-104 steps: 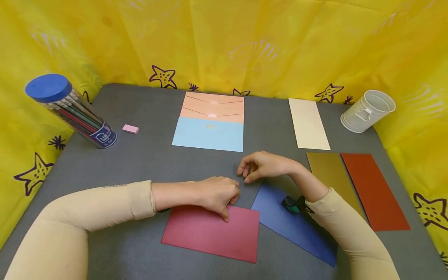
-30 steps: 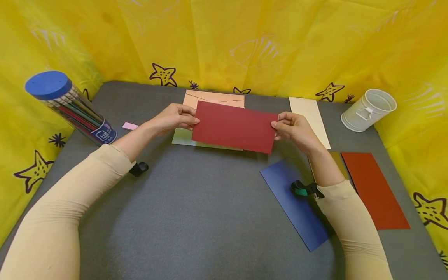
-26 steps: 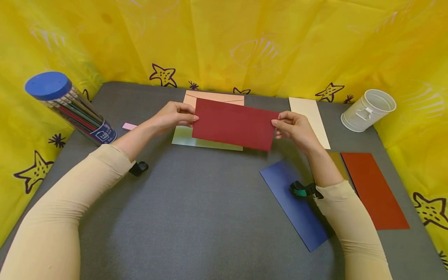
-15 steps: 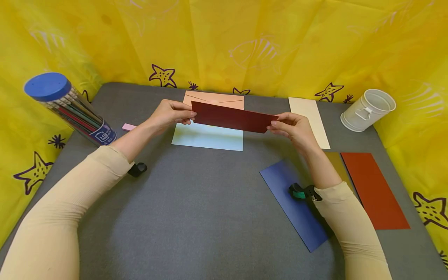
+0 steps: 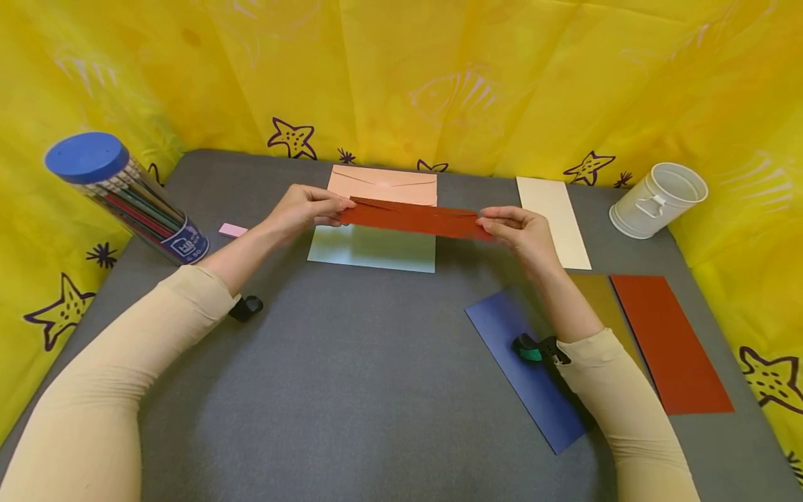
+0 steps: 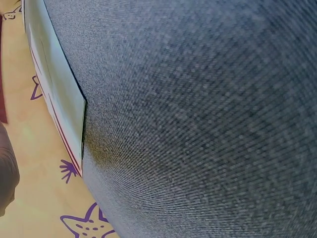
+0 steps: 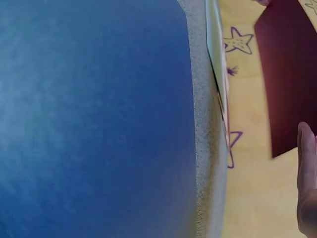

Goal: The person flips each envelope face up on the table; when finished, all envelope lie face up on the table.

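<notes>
Above the back of the table, both hands hold a red envelope (image 5: 414, 217) by its short ends. My left hand (image 5: 307, 209) pinches the left end between thumb and fingers, and my right hand (image 5: 523, 233) pinches the right end. The envelope is tilted steeply, so it looks narrow, with flap lines along its upper edge. Its darker red face (image 7: 290, 74) fills the right side of the right wrist view. Beneath it lie a peach envelope (image 5: 383, 181) with a flap and a light blue envelope (image 5: 376, 254), both partly covered by it in the head view.
On the right lie blue (image 5: 521, 369), gold (image 5: 599, 300), orange-red (image 5: 671, 341) and cream (image 5: 552, 219) envelopes or flat cards. A white cup (image 5: 659, 199) stands back right. A pencil tub (image 5: 132, 202) and a pink eraser (image 5: 233, 230) are at left.
The red envelope, earlier flat on the table under the left hand, has been lifted and carried back in both hands. Then it tilted, bringing its flap side into view. The blue piece has turned.
</notes>
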The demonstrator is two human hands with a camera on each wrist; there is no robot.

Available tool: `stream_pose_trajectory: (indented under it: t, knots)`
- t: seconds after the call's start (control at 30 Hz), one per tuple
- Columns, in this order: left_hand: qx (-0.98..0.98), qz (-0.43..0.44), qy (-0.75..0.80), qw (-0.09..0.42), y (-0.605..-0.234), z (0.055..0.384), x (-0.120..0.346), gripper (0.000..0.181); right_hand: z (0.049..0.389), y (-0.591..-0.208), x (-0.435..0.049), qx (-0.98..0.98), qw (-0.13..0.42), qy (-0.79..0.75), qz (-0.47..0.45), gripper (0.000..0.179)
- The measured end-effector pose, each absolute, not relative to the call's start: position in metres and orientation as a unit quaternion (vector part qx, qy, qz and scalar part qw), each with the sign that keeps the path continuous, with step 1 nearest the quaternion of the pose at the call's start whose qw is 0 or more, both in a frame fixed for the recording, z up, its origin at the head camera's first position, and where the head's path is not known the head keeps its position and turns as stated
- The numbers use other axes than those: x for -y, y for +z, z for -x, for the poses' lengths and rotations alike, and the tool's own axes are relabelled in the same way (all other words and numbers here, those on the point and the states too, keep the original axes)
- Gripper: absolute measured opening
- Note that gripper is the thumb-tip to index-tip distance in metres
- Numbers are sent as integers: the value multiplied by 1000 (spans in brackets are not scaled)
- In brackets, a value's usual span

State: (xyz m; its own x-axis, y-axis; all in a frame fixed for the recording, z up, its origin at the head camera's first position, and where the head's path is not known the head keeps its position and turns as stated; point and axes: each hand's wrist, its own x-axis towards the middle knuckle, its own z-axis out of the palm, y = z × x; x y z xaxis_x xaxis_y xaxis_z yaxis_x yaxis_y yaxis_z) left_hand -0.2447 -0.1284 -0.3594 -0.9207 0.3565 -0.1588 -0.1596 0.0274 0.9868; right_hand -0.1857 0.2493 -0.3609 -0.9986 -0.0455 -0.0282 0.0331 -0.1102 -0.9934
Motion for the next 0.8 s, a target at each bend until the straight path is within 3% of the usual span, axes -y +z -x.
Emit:
stream_pose_trajectory:
  t: [0.23,0.4,0.53,0.8]
  knots:
    - [-727,-65,659,182,-361,245,128,8,184,-364,-246,-721,23,-692,-2,35]
    - [-743,-82,629,212,-359,246,131,42,182,-362,-245,-756,50,-652,-21,60]
    - [-754,-89,608,234,-357,249,136,64,181,-362,-242,-766,84,-637,-17,66]
    - [-788,-78,560,244,-354,254,148,46,178,-368,-231,-764,143,-629,-1,68]
